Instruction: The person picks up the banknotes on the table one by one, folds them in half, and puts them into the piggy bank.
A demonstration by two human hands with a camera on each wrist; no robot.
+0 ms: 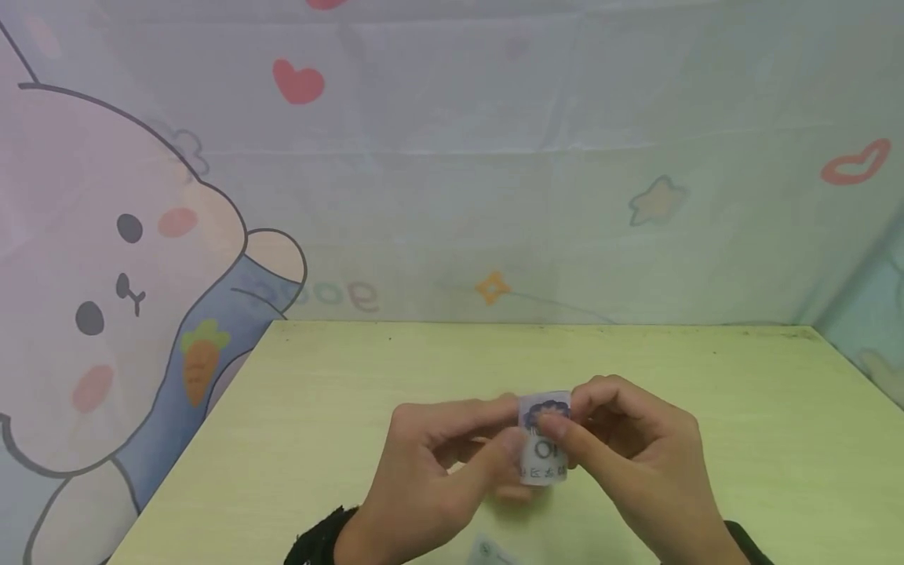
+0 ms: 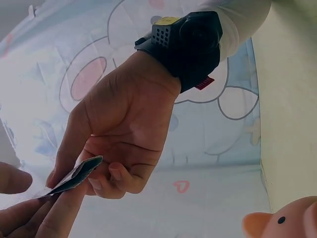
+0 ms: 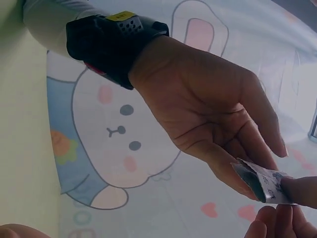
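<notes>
Both hands pinch one folded banknote (image 1: 544, 439) above the near middle of the pale green table (image 1: 741, 439), close to its front edge: the left hand (image 1: 431, 471) grips its left side between thumb and fingers, the right hand (image 1: 636, 455) its top and right side. My guess is that uneven pressure could skew the fold or tear the thin paper, or let it slip down to the table, where a grey scrap (image 1: 490, 552) lies at the front edge.
</notes>
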